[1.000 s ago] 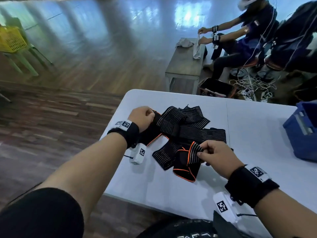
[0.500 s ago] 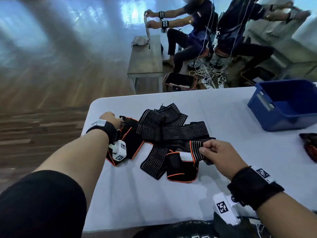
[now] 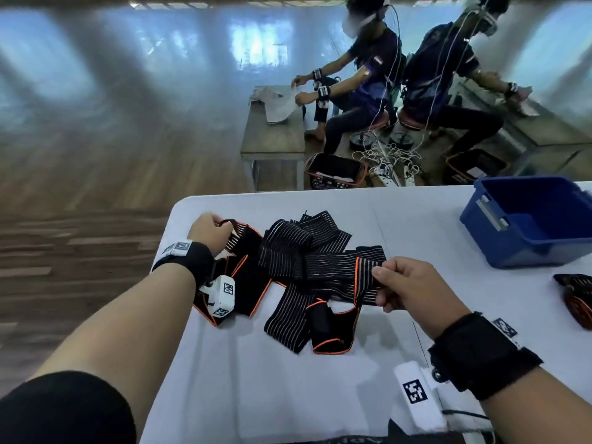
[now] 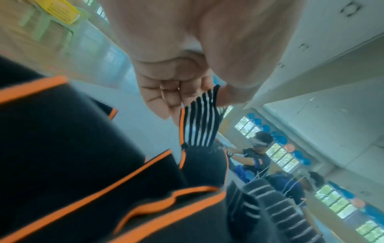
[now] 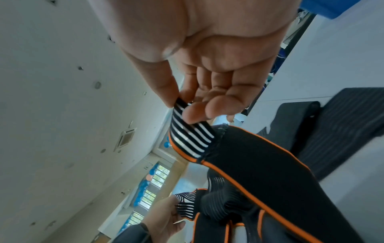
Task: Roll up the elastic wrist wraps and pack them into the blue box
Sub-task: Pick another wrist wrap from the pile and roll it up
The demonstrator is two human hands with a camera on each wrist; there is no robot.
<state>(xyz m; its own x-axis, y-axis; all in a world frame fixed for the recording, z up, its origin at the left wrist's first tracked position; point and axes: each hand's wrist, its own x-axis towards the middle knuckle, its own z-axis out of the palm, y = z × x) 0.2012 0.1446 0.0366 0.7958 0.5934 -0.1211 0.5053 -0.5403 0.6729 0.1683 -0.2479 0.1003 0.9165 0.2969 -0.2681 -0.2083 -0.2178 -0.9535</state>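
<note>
A tangle of black elastic wrist wraps [image 3: 307,270] with white stripes and orange edging lies on the white table [image 3: 288,386]. My left hand [image 3: 208,232] pinches one striped end [image 4: 202,121] at the pile's left side, lifted off the table. At the pile's right my right hand [image 3: 407,286] pinches another striped end [image 5: 190,134] between thumb and fingers. The blue box [image 3: 538,219] stands open at the table's far right, apart from both hands. Whether both ends belong to one wrap is hidden in the pile.
A dark rolled wrap [image 3: 576,299] lies at the table's right edge, below the blue box. Beyond the table sit two people on stools near a low wooden bench [image 3: 272,136], black baskets [image 3: 336,171] and cables on the floor.
Both hands have lifted their striped ends and drawn them apart, the left hand going left and up, the right hand going right. The head view has swung right, showing more of the blue box.
</note>
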